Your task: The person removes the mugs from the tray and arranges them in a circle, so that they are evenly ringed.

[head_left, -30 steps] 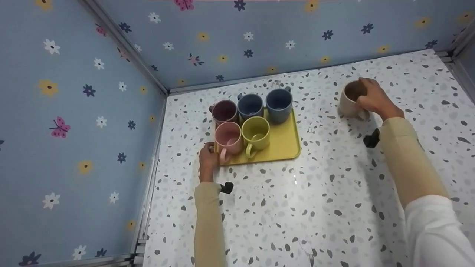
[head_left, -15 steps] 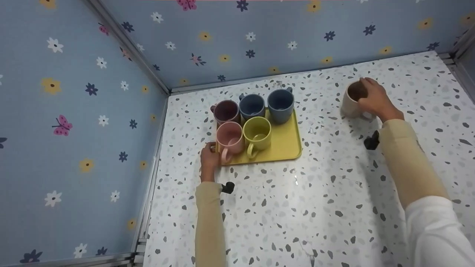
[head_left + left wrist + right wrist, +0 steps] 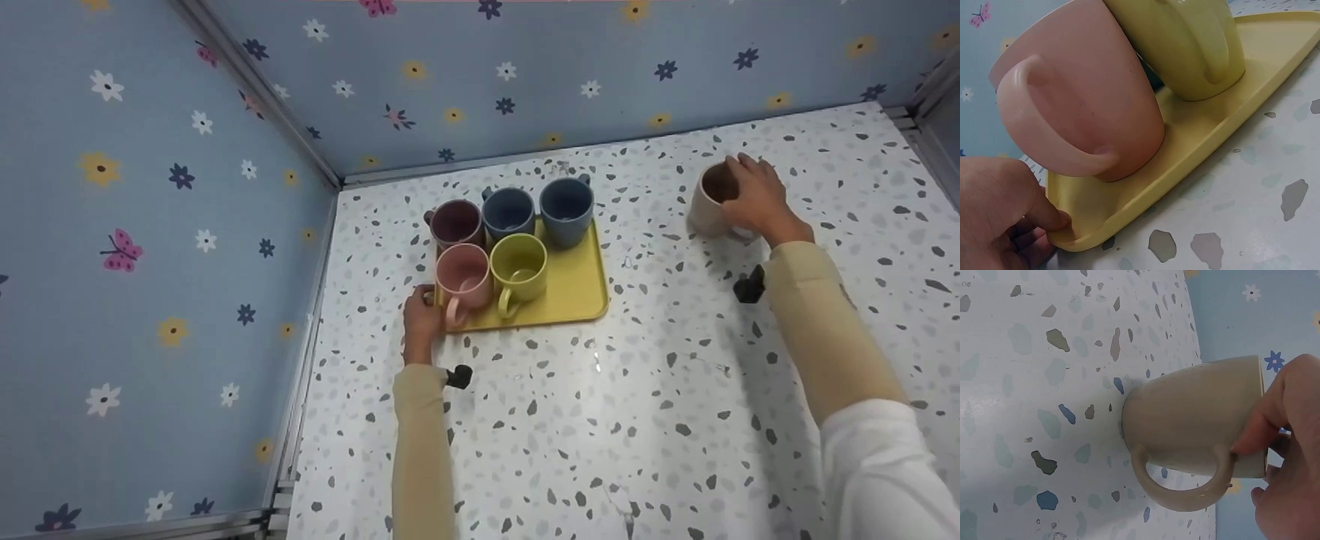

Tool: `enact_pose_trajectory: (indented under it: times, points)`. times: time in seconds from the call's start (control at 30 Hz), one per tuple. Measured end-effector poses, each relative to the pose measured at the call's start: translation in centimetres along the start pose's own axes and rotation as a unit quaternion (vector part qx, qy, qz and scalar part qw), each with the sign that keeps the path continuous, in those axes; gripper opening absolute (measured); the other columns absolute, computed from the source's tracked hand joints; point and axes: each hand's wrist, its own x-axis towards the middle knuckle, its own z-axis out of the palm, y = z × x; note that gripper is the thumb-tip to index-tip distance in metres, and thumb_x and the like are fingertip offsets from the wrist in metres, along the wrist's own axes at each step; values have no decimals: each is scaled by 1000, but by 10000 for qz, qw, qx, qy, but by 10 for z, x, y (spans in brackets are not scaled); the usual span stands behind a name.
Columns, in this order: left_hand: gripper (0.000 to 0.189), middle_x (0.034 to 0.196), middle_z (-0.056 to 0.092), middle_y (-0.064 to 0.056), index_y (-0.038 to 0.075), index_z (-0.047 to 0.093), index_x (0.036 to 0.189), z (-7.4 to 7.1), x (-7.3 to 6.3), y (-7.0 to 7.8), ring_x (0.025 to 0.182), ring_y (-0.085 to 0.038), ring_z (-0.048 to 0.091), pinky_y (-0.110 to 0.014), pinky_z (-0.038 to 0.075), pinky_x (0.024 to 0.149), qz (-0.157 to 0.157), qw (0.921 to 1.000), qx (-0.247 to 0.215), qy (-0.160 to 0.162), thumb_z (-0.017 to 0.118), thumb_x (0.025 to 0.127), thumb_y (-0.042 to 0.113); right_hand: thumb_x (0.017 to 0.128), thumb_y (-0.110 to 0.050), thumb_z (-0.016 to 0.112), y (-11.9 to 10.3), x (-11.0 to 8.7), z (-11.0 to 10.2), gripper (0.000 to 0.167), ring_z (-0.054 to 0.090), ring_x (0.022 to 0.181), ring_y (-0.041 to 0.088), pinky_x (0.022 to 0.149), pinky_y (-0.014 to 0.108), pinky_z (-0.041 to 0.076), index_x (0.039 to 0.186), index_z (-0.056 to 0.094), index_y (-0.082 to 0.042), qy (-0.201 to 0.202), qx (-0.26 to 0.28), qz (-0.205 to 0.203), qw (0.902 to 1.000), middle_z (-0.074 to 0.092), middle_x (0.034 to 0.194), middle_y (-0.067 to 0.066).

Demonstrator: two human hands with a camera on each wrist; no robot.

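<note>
At the left, my left hand [image 3: 422,319] pinches the near left corner of a yellow tray [image 3: 577,285], its thumb inside the low rim in the left wrist view. Close by on the tray stand a pink mug [image 3: 1089,84] and a yellow-green mug [image 3: 1196,56], both with handles facing me. Behind them are a maroon mug [image 3: 456,223] and two blue mugs, one in the middle [image 3: 508,214] and one at the right [image 3: 566,211]. Far right, my right hand [image 3: 759,196] holds an upright beige mug [image 3: 1196,416] at its rim, thumb beside the handle; its base meets the table.
A white speckled table [image 3: 555,420] carries everything. Blue flowered walls rise at the left [image 3: 150,300] and along the back [image 3: 540,82]. The tray's right front part [image 3: 574,300] shows bare yellow surface.
The beige mug has turned slightly, its handle now more hidden by my right hand. The fingers of that hand are spread a little more. My left hand and the tray stay put.
</note>
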Motion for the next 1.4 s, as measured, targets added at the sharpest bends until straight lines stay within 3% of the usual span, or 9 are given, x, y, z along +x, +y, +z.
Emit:
enact_pose_trajectory:
  times: [0.27,0.53,0.73,0.97,1.27,1.4]
  points:
    - [40,105,62,-20,3,57,123,2,1,4,97,-30,57,-41,45,85,-71,9998,159,48,47,85,1,74,3,39,-13,0,0,80,5,147,34,115,56,8,151,22,-5,967,538,-305,9934,13,159,15]
    - [41,106,61,-18,5,55,126,2,0,5,95,-28,55,-38,45,83,-237,9994,239,17,47,85,2,91,-12,48,-29,0,17,64,12,147,27,118,48,11,151,26,-11,1590,788,-655,9820,20,158,11]
    - [37,96,59,-16,5,56,124,2,0,6,87,-26,53,-38,44,78,-136,9994,296,106,49,88,5,94,-25,52,-45,3,33,66,11,147,22,118,45,11,152,22,-15,1371,885,-901,9825,17,159,6]
    - [37,93,57,-13,6,57,124,3,2,5,84,-24,51,-35,42,74,-198,9992,328,60,48,88,4,92,-31,58,-69,9,52,71,17,146,30,117,49,14,151,25,-12,1128,615,-1324,9828,21,157,13]
    - [41,100,63,-18,4,58,122,3,2,3,92,-28,57,-39,45,83,-62,9996,216,143,48,83,1,87,-38,66,-96,15,74,80,21,144,32,114,52,21,151,26,-11,792,281,-1925,9777,23,156,14]
    - [42,97,62,-17,6,58,123,3,0,3,89,-28,56,-39,46,80,-135,9997,129,136,49,82,1,85,-41,69,-107,16,81,85,21,144,34,114,53,21,151,24,-11,518,154,-2010,9781,21,157,15]
